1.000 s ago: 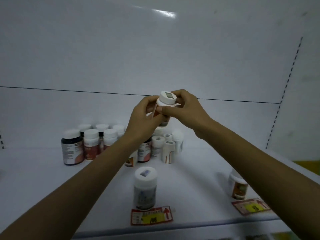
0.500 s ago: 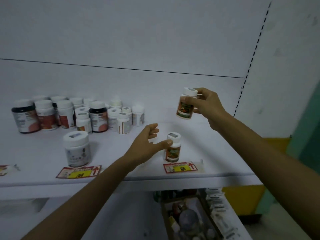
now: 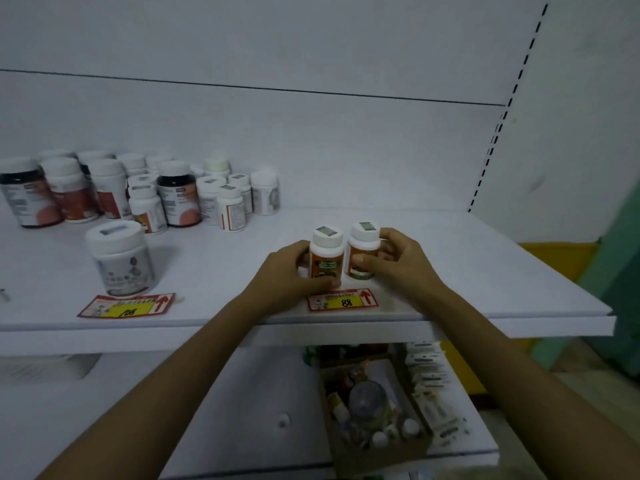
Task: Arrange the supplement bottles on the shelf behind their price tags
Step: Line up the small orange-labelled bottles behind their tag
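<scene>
Gripping left bottle (image 3: 325, 252) with curled left hand (image 3: 289, 277), right bottle (image 3: 362, 244) with curled right hand (image 3: 398, 263), behind price tag (image 3: 343, 301); labels part-hidden.

Body in view: two slender forearms and the hands only, left hand (image 3: 290, 271) and right hand (image 3: 399, 265). Bare throughout, wrists to frame edge.

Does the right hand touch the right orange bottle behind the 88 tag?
Touching. Head view: the right hand grips the right orange bottle, thumb on its label, fingers round its side.
</scene>
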A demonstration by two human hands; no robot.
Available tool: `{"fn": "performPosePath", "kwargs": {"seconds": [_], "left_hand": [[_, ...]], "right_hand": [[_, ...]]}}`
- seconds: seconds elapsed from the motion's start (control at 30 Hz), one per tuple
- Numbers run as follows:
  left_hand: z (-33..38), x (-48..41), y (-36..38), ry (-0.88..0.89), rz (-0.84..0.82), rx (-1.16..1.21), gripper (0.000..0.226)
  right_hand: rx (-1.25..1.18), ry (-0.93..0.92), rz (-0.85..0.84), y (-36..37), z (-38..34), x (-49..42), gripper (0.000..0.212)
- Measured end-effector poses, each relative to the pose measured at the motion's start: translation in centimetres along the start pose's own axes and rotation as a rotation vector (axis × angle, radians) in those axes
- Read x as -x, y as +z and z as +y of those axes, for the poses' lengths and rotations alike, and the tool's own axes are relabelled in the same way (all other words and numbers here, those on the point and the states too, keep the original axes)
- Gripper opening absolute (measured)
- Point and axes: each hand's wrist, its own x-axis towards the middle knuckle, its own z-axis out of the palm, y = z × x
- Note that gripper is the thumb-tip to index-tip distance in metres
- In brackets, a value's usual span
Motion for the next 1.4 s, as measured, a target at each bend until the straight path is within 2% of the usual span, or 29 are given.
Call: {"fn": "performPosePath", "kwargs": {"seconds": [0.2, 0.5, 0.6, 0.7, 0.77, 0.93, 1.17, 1.4], "left_hand": [[-0.1, -0.2, 0.1, 0.011, 0.007, 0.008, 0.054], [-0.2, -0.1, 0.3, 0.005, -0.041, 0.028, 0.058], [0.5, 0.4, 0.0, 0.043, -0.039, 0.067, 0.058], [0.8, 0.9, -0.6, 0.108, 0.075, 0.113, 0.057], [0.7, 1.0, -1.1, 0.1, 0.155, 0.106, 0.066], [2.3, 0.7, -4.9, 0.212, 0.319, 0.11, 0.05], [1.9, 0.4, -13.5, 0.368, 0.414, 0.027, 0.038], [-5.4, 1.6, -21.4, 0.261, 0.483, 0.05, 0.031]], "right_hand": [[0.111, -0.04, -0.08, 0.1, 0.3, 0.0, 0.052], [0.2, -0.06, -0.069, 0.2, 0.1, 0.2, 0.055], [0.186, -0.046, -0.082, 0.1, 0.1, 0.1, 0.072], [0.166, -0.031, -0.028, 0.0, -0.3, 0.2, 0.086], [0.141, -0.081, 0.049, 0.2, -1.1, 0.5, 0.08], [0.178, -0.238, 0.215, 2.1, -5.9, 0.2, 0.064], [0.227, -0.437, 0.184, 9.2, -11.8, -1.3, 0.046], [0.236, -0.384, 0.055, 19.5, -14.4, -5.1, 0.033]]}}
